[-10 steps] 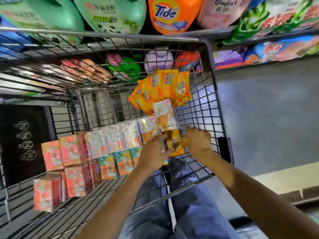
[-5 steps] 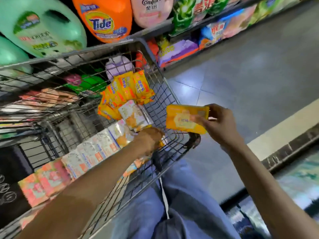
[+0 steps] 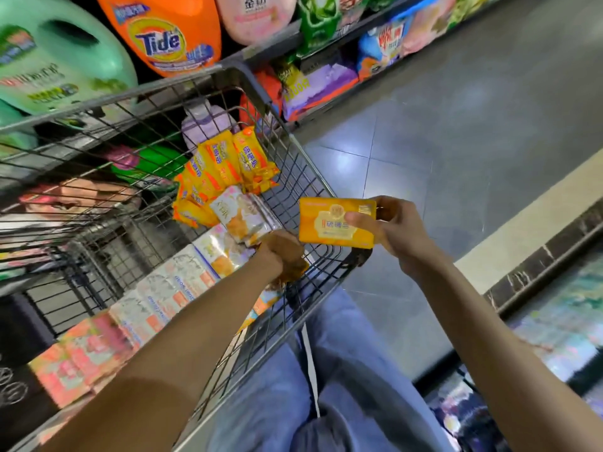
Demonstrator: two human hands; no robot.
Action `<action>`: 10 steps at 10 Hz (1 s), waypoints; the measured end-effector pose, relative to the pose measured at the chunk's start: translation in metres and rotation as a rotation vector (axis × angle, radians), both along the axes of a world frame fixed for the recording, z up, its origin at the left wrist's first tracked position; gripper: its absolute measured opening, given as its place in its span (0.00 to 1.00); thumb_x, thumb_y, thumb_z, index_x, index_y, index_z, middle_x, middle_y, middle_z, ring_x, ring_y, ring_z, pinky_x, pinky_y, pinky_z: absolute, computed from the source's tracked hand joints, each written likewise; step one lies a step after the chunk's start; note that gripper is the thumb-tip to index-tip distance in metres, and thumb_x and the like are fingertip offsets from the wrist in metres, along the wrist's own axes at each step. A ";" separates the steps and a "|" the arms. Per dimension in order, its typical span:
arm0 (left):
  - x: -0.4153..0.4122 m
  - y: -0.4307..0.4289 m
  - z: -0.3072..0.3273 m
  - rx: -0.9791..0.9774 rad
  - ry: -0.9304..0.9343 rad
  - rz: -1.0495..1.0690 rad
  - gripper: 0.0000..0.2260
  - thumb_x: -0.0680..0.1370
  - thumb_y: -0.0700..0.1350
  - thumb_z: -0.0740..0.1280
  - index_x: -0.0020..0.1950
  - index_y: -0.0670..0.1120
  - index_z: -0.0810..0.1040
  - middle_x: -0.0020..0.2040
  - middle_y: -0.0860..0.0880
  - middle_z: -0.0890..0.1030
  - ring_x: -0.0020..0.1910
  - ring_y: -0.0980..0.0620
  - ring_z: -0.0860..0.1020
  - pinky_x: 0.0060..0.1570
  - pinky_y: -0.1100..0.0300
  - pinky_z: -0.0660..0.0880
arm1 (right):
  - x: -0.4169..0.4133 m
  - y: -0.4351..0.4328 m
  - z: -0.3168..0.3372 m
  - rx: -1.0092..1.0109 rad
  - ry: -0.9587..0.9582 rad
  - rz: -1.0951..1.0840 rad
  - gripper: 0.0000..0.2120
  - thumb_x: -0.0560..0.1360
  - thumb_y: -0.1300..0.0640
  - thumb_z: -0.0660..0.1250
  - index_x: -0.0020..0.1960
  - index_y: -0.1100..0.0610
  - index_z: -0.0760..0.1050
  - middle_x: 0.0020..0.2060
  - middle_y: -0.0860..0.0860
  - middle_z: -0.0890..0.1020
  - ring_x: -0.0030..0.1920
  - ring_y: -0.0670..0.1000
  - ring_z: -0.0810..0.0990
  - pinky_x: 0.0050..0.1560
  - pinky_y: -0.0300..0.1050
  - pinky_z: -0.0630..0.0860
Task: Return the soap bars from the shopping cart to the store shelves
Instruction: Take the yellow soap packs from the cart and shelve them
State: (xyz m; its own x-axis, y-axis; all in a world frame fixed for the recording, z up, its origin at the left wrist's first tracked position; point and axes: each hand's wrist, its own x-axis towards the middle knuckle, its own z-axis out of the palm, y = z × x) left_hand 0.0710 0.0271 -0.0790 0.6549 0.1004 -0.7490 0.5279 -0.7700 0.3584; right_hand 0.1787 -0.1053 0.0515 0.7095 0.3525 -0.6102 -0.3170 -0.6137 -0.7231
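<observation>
A grey tiled aisle runs away to the far right. The store shelves [image 3: 261,52] on the far left hold big detergent bottles [image 3: 163,37]. In front of them stands the wire shopping cart [image 3: 98,101].

In its near left part lie pink soap boxes [image 3: 81,357]. A row of white soap boxes [image 3: 169,288] follows to the right, then a heap of yellow soap packs [image 3: 225,168] at the far end.

The left hand [image 3: 284,256] reaches down into the cart's near right corner. Its fingers are curled round an orange-wrapped bar [image 3: 301,265], most of it hidden.

The right hand [image 3: 401,230] is raised above the cart's right rim. It pinches a yellow soap box [image 3: 319,233] by its right end, thumb on the face and fingers behind. The box's long axis lies left to right, about level.

The detergent shelves lie far and left of this box, across the cart. A second, blurred shelf sits near right, closer to the right hand. Which shelf takes the soap cannot be told.
</observation>
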 end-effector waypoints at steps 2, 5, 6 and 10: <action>-0.021 0.022 0.041 0.071 -0.246 0.035 0.12 0.74 0.51 0.69 0.50 0.44 0.78 0.45 0.45 0.80 0.46 0.44 0.78 0.40 0.53 0.75 | 0.000 -0.015 0.010 0.048 0.062 -0.168 0.09 0.70 0.61 0.73 0.48 0.63 0.78 0.39 0.56 0.82 0.35 0.50 0.81 0.39 0.44 0.79; -0.057 0.044 0.105 -0.377 -0.356 1.004 0.13 0.71 0.51 0.73 0.38 0.42 0.77 0.34 0.46 0.78 0.36 0.48 0.77 0.35 0.57 0.73 | 0.008 -0.041 0.043 0.160 0.094 -0.266 0.08 0.71 0.61 0.71 0.50 0.62 0.78 0.38 0.54 0.80 0.33 0.47 0.79 0.30 0.34 0.76; -0.055 0.033 0.139 -0.507 -0.405 1.122 0.10 0.73 0.47 0.72 0.42 0.39 0.79 0.35 0.48 0.80 0.37 0.48 0.79 0.37 0.53 0.78 | 0.011 -0.050 0.052 0.210 0.091 -0.273 0.03 0.72 0.61 0.70 0.45 0.59 0.78 0.34 0.51 0.82 0.30 0.43 0.80 0.29 0.34 0.75; 0.024 -0.117 0.218 -0.654 -0.510 1.115 0.05 0.74 0.44 0.70 0.42 0.43 0.78 0.33 0.50 0.82 0.28 0.58 0.79 0.26 0.66 0.73 | 0.027 -0.203 0.099 0.450 0.084 -0.412 0.09 0.72 0.62 0.69 0.52 0.61 0.78 0.43 0.56 0.84 0.40 0.51 0.84 0.43 0.44 0.81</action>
State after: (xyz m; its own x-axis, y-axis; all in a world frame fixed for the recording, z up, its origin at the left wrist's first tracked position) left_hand 0.0954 -0.0895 0.1393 0.6742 0.4728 -0.5673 0.4490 0.3475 0.8232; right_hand 0.2060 -0.3084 0.1508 0.7980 0.2953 -0.5254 -0.5307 -0.0691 -0.8448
